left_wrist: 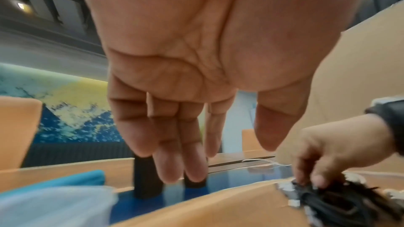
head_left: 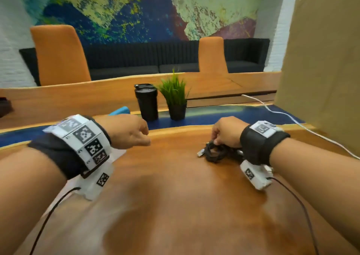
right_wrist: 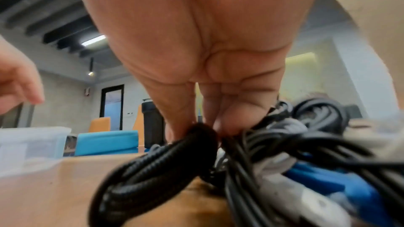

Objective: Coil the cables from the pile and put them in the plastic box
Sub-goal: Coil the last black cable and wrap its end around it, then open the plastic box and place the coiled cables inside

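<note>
Pinching cable pile (head_left: 216, 152), right hand (head_left: 227, 132), tumbler (head_left: 146, 101), plant (head_left: 175, 96) behind

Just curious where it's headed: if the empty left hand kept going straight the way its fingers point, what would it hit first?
Probably the black tumbler: the left hand points across the table toward it and the potted plant beside it. Depth is unclear, so the fingers might meet the tabletop first.

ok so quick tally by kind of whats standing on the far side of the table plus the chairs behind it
black tumbler: 1
potted plant: 1
orange chairs: 2
total: 4
</note>
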A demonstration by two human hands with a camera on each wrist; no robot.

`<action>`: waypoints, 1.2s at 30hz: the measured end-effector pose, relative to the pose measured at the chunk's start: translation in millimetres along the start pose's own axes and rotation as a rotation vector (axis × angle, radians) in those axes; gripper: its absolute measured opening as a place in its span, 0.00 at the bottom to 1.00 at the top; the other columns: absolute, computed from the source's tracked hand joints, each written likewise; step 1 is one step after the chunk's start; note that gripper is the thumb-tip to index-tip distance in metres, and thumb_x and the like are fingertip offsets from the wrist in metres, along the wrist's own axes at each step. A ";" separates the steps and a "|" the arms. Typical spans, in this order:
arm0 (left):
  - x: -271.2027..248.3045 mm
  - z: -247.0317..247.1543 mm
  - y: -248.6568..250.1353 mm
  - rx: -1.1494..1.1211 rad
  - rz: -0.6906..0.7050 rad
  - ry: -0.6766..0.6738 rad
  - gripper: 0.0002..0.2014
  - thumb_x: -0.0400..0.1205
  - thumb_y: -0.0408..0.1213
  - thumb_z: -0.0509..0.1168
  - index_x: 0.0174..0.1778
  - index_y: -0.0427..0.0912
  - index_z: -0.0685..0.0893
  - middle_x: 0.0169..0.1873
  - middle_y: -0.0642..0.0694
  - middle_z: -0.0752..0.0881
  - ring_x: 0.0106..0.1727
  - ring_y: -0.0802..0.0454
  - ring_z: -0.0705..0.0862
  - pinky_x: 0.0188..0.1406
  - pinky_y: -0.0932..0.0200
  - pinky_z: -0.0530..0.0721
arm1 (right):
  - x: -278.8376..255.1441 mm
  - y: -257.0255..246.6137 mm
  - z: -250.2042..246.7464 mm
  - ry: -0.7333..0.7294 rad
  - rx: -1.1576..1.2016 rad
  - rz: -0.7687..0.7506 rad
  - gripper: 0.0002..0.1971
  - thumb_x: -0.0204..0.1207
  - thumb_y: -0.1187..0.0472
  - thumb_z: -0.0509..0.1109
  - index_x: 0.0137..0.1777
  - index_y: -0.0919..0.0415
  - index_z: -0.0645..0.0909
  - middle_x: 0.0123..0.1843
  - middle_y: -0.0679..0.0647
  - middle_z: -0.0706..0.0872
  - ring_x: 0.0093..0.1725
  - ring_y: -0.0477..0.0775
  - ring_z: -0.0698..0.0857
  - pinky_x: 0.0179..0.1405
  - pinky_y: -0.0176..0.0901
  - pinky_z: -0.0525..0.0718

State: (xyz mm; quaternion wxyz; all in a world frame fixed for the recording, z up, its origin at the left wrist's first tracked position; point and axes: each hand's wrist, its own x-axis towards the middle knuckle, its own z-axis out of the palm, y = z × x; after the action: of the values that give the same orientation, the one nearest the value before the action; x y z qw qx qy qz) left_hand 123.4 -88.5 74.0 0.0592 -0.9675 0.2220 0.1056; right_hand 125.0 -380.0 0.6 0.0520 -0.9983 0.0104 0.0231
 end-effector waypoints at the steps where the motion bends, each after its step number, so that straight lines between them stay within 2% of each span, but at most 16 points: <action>1: -2.8 -1.4 -16.2 0.035 -0.051 0.003 0.21 0.83 0.59 0.61 0.66 0.52 0.83 0.58 0.50 0.86 0.58 0.49 0.83 0.62 0.49 0.82 | -0.1 -4.2 -3.1 0.025 -0.061 0.004 0.11 0.75 0.52 0.76 0.57 0.50 0.88 0.57 0.50 0.89 0.57 0.54 0.85 0.57 0.45 0.83; 3: -11.8 -2.9 -49.5 0.114 -0.151 -0.003 0.20 0.82 0.57 0.62 0.57 0.45 0.87 0.53 0.45 0.88 0.54 0.44 0.85 0.58 0.47 0.84 | -5.4 -14.4 -16.8 0.121 -0.113 0.003 0.14 0.77 0.49 0.73 0.61 0.50 0.86 0.58 0.51 0.88 0.58 0.55 0.84 0.59 0.49 0.84; 4: -17.1 -1.1 -63.3 0.168 -0.201 -0.018 0.19 0.82 0.56 0.63 0.50 0.43 0.87 0.49 0.44 0.88 0.51 0.43 0.86 0.53 0.49 0.85 | -11.2 -19.6 -27.0 0.173 -0.090 -0.006 0.13 0.78 0.49 0.72 0.60 0.50 0.86 0.56 0.52 0.88 0.56 0.55 0.84 0.58 0.51 0.84; 6: -28.6 9.6 -82.4 0.268 -0.285 -0.090 0.20 0.81 0.57 0.64 0.34 0.43 0.81 0.42 0.44 0.86 0.44 0.42 0.83 0.43 0.52 0.81 | -24.9 -32.9 -47.2 0.252 -0.031 -0.058 0.10 0.80 0.48 0.70 0.56 0.49 0.87 0.51 0.51 0.87 0.50 0.54 0.83 0.53 0.52 0.85; 7: -33.0 17.4 -86.8 0.300 -0.312 -0.143 0.21 0.81 0.57 0.64 0.31 0.44 0.79 0.41 0.45 0.84 0.43 0.43 0.82 0.40 0.54 0.78 | -31.5 -40.2 -55.5 0.267 -0.021 -0.106 0.09 0.80 0.48 0.70 0.55 0.49 0.87 0.48 0.49 0.87 0.48 0.53 0.83 0.51 0.52 0.85; 8: -36.5 25.8 -89.0 0.318 -0.337 -0.182 0.20 0.80 0.57 0.65 0.33 0.44 0.79 0.42 0.45 0.84 0.43 0.43 0.81 0.39 0.56 0.75 | -37.8 -48.9 -62.1 0.256 -0.020 -0.162 0.09 0.79 0.48 0.70 0.54 0.48 0.87 0.46 0.47 0.86 0.47 0.51 0.82 0.50 0.51 0.84; 10: -42.2 39.9 -88.5 0.350 -0.368 -0.220 0.17 0.80 0.55 0.68 0.49 0.42 0.85 0.50 0.44 0.87 0.47 0.44 0.82 0.40 0.56 0.74 | -49.1 -69.4 -69.1 0.174 -0.022 -0.276 0.07 0.79 0.48 0.71 0.52 0.46 0.87 0.44 0.41 0.86 0.45 0.44 0.81 0.48 0.46 0.82; 11: -43.8 44.3 -86.6 0.360 -0.369 -0.219 0.19 0.81 0.52 0.69 0.58 0.41 0.84 0.55 0.44 0.87 0.50 0.44 0.83 0.41 0.56 0.75 | -53.6 -79.4 -70.0 0.124 -0.030 -0.325 0.06 0.78 0.48 0.71 0.52 0.44 0.87 0.44 0.39 0.85 0.45 0.41 0.81 0.47 0.43 0.81; 13: -44.2 48.2 -81.3 0.362 -0.331 -0.159 0.20 0.81 0.46 0.69 0.66 0.41 0.81 0.58 0.43 0.86 0.55 0.43 0.85 0.40 0.55 0.74 | -61.3 -96.9 -67.1 0.051 -0.061 -0.407 0.06 0.78 0.47 0.71 0.53 0.42 0.86 0.45 0.36 0.85 0.46 0.38 0.81 0.48 0.39 0.80; 17: -30.8 53.0 -63.6 0.321 -0.161 -0.037 0.22 0.80 0.39 0.69 0.71 0.45 0.75 0.55 0.42 0.85 0.52 0.41 0.85 0.41 0.52 0.80 | -59.5 -116.7 -45.4 0.015 -0.095 -0.461 0.12 0.79 0.49 0.72 0.61 0.44 0.84 0.49 0.37 0.83 0.50 0.41 0.81 0.50 0.39 0.79; 19: -18.5 53.3 -47.3 0.259 -0.060 0.000 0.28 0.79 0.38 0.70 0.76 0.50 0.72 0.58 0.43 0.86 0.57 0.40 0.85 0.51 0.48 0.86 | -55.7 -121.6 -32.3 0.031 -0.118 -0.432 0.18 0.77 0.48 0.73 0.67 0.44 0.82 0.56 0.43 0.83 0.55 0.46 0.81 0.52 0.42 0.79; 22: -0.2 50.0 -16.6 0.173 0.085 0.049 0.34 0.79 0.36 0.69 0.82 0.57 0.68 0.64 0.45 0.84 0.63 0.42 0.83 0.61 0.45 0.84 | -53.8 -119.1 -14.8 0.036 -0.287 -0.358 0.26 0.75 0.46 0.75 0.72 0.46 0.76 0.65 0.50 0.78 0.62 0.55 0.80 0.60 0.52 0.82; 25: 12.2 47.9 6.4 0.131 0.152 0.095 0.33 0.80 0.35 0.69 0.82 0.56 0.68 0.70 0.45 0.81 0.67 0.43 0.81 0.62 0.49 0.82 | -56.0 -108.4 -3.3 0.023 -0.361 -0.275 0.28 0.72 0.46 0.77 0.70 0.51 0.75 0.63 0.54 0.79 0.58 0.59 0.82 0.56 0.55 0.85; 30: 5.4 53.9 0.1 0.092 0.087 0.147 0.33 0.76 0.40 0.75 0.78 0.51 0.72 0.69 0.44 0.81 0.67 0.42 0.81 0.65 0.46 0.82 | -62.5 -91.5 5.6 0.113 -0.355 -0.258 0.24 0.73 0.50 0.77 0.66 0.52 0.74 0.59 0.54 0.79 0.56 0.56 0.79 0.52 0.51 0.84; 33: -13.2 67.0 -18.4 0.157 0.000 0.197 0.26 0.75 0.41 0.74 0.69 0.46 0.75 0.60 0.45 0.80 0.59 0.44 0.82 0.54 0.49 0.84 | -68.0 -89.4 7.3 0.137 -0.354 -0.267 0.18 0.76 0.53 0.74 0.63 0.53 0.75 0.57 0.53 0.79 0.54 0.55 0.79 0.51 0.49 0.84; 36: -29.3 81.4 -26.4 0.170 -0.017 0.287 0.15 0.76 0.38 0.71 0.53 0.47 0.72 0.53 0.46 0.78 0.49 0.48 0.77 0.41 0.54 0.75 | -74.4 -90.1 8.7 0.164 -0.367 -0.296 0.11 0.78 0.59 0.68 0.59 0.54 0.76 0.54 0.54 0.79 0.49 0.54 0.77 0.44 0.46 0.80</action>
State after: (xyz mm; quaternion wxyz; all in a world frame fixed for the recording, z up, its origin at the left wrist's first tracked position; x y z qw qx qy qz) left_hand 94.8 -39.5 3.5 0.1093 -0.9661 0.2279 -0.0532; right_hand 52.4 -288.1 4.7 -0.1283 -0.9802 -0.1363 -0.0642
